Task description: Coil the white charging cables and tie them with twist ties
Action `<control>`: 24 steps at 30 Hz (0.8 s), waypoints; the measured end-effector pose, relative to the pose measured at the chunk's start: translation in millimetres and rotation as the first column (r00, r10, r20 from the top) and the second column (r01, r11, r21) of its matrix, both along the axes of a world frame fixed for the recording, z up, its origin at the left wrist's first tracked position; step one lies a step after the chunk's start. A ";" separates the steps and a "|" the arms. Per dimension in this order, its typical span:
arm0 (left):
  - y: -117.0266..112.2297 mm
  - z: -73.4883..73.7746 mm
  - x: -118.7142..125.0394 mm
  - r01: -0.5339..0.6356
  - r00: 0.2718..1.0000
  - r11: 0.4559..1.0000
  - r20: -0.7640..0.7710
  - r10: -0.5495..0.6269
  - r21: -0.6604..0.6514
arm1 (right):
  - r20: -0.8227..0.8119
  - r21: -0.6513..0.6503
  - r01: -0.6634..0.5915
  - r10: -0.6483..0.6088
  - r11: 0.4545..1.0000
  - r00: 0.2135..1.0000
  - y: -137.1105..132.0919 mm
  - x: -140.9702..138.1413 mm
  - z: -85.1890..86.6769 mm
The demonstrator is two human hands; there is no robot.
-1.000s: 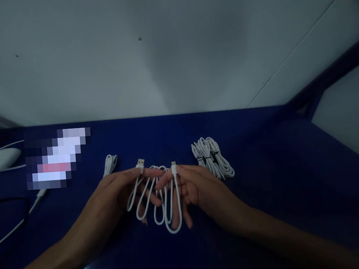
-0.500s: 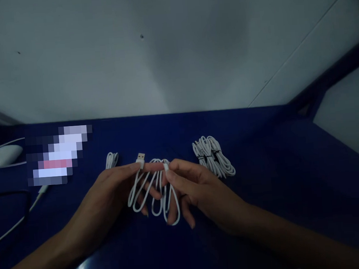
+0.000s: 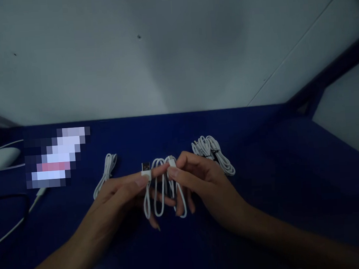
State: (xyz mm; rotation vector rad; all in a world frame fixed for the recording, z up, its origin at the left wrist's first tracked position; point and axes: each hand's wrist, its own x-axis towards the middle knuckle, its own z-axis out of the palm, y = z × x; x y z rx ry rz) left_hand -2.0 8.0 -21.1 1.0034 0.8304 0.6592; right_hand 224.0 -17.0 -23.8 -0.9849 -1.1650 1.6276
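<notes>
Between my hands hangs a white USB cable [image 3: 158, 193] in several loose loops. My left hand [image 3: 122, 194] is closed, thumb and finger pinching its USB-A plug [image 3: 146, 169], metal end up. My right hand [image 3: 201, 180] pinches the smaller plug [image 3: 171, 161] at the other end, also metal end up. The loops drop below and around my fingers, which hide part of them. Just behind my right hand lie coiled white cables [image 3: 221, 158] bound with dark ties. Beyond my left wrist lies another white cable bundle [image 3: 107, 172], partly covered by that hand.
A blue table [image 3: 278, 193] runs up to a pale wall [image 3: 101, 66]. At the left are a blurred-out lit device [image 3: 59, 153] with a white cord [image 3: 16, 223] plugged in, and a white rounded object like a mouse [image 3: 3, 158]. A dark cord lies there too.
My left hand has moved right and slightly down, bringing the USB-A plug closer to the other plug. Its loops have drawn together, and more of the left cable bundle shows.
</notes>
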 end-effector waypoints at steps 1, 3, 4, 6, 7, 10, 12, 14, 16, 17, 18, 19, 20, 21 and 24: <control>-1.1 -0.9 -0.3 0.009 1.000 1.000 0.009 -0.009 0.012 | 0.011 0.015 0.017 -0.017 1.000 1.000 -1.0 -0.6 0.3; -2.7 -1.5 -0.5 0.034 0.999 0.999 0.011 -0.035 0.020 | 0.024 0.037 0.047 -0.048 0.998 0.999 -3.0 -1.9 1.2; -3.1 -1.2 -0.3 0.046 0.999 0.999 0.006 -0.046 0.020 | 0.023 0.042 0.056 -0.057 0.998 0.998 -3.7 -2.6 1.7; -3.4 0.2 0.7 0.068 0.998 0.998 -0.018 -0.068 0.018 | 0.010 0.042 0.061 -0.061 0.997 0.998 -4.7 -3.5 1.9; -3.4 1.1 1.5 0.075 0.997 0.997 -0.032 -0.075 0.020 | -0.005 0.045 0.057 -0.057 0.997 0.998 -4.9 -3.8 1.8; -3.2 2.2 3.5 0.095 0.995 0.995 -0.032 -0.094 0.031 | -0.048 0.050 0.057 -0.054 0.997 0.997 -5.3 -4.4 1.1; -2.8 0.1 3.5 0.107 0.994 0.994 -0.007 -0.106 0.025 | -0.037 0.050 0.060 -0.058 0.997 0.998 -6.1 -4.9 1.1; -2.2 -4.7 2.3 0.115 0.993 0.993 0.009 -0.116 0.014 | -0.005 0.049 0.057 -0.056 0.997 0.998 -7.4 -5.3 1.3; -1.6 -10.3 0.7 0.132 0.991 0.991 0.024 -0.132 0.019 | 0.029 0.052 0.055 -0.056 0.997 0.998 -8.8 -5.4 1.2; -1.3 -12.4 0.1 0.147 0.988 0.989 0.036 -0.148 0.031 | 0.047 0.061 0.058 -0.061 0.996 0.997 -9.3 -5.2 1.0; -1.1 -13.7 -0.2 0.162 0.986 0.986 0.036 -0.164 0.041 | 0.062 0.074 0.062 -0.067 0.995 0.996 -9.7 -5.0 0.7; -1.0 -13.7 -0.1 0.178 0.983 0.983 0.035 -0.180 0.052 | 0.074 0.087 0.065 -0.071 0.994 0.995 -9.9 -4.7 0.4; -1.1 -12.5 0.4 0.184 0.982 0.982 0.023 -0.186 0.051 | 0.081 0.101 0.066 -0.074 0.993 0.994 -10.0 -4.4 0.0; -1.2 -10.1 1.3 0.191 0.981 0.980 0.020 -0.192 0.050 | 0.084 0.108 0.062 -0.072 0.992 0.994 -10.0 -4.1 -0.3; -1.5 -0.8 4.5 0.196 0.981 0.980 -0.002 -0.196 0.022 | 0.092 0.100 0.052 -0.061 0.994 0.994 -10.2 -3.2 -0.9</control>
